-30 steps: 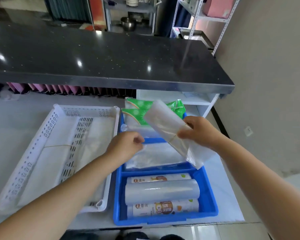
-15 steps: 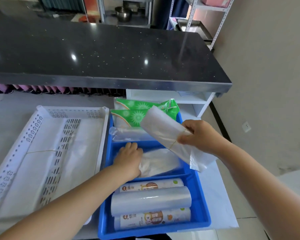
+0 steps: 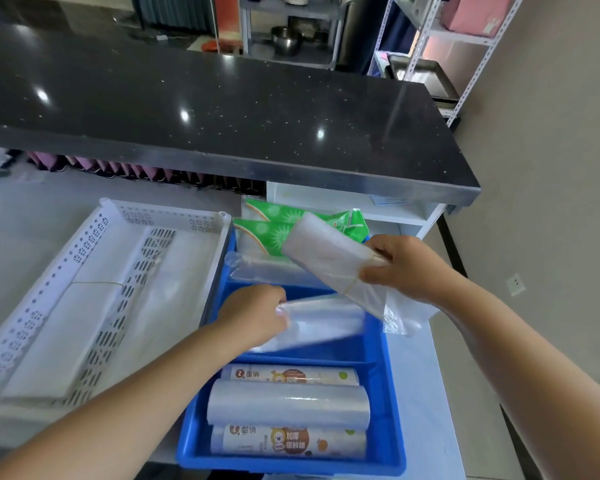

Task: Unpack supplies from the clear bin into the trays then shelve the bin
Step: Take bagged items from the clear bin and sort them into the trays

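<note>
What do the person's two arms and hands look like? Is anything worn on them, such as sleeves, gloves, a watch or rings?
Both forearms are bare as far as the picture shows: no sleeves, no gloves, no watch or bracelet. The left hand and the right hand show no rings or markings on the parts in view. Nails look short and unpainted where they can be seen.

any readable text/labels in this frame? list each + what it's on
"加厚保鲜膜": near printed roll in the blue tray, by a cartoon figure.
Short brand mark on the same roll's left end: too blurred to read surely.
Far printed roll: same kind of mark and small print, blurred.
Green packs: sunburst pattern only, no legible words.
</note>
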### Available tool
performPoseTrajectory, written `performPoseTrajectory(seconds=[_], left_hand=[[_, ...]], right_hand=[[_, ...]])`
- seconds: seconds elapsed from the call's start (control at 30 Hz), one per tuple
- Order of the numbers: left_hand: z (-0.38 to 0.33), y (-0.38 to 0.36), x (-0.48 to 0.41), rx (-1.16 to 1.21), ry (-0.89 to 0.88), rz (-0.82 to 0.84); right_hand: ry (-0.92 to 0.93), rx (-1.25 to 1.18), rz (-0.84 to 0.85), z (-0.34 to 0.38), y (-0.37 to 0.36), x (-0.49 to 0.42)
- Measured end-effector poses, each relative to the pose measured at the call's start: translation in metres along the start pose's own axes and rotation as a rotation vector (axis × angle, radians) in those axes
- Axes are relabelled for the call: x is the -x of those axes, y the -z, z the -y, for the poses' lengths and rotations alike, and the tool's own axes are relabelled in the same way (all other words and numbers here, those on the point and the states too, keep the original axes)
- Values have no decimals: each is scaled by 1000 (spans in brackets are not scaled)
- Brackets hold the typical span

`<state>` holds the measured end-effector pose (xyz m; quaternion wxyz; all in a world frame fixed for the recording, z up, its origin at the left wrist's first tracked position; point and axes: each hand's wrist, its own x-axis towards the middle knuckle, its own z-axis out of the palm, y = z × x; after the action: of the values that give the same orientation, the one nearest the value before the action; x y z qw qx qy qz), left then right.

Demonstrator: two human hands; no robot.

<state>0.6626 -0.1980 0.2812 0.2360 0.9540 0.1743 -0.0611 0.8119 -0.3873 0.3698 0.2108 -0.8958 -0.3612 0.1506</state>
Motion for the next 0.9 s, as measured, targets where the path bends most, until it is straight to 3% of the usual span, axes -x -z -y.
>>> performPoseTrajectory(seconds=[0.2,0.43,0.57,0.7,0.9], left_hand=[[22,88,19,22,141,-230],[72,137,52,96,301,-520],[81,135,58,283,309,-558],[83,128,60,321,313,-550],[83,124,63,361,305,-516]], right_hand=[[65,-34,-73,15,19,-12],[181,99,115,44,-35,-22],[254,321,161,49,-83,-28],[230,423,185,39,-112,-33],[297,570,29,28,-129,-21]])
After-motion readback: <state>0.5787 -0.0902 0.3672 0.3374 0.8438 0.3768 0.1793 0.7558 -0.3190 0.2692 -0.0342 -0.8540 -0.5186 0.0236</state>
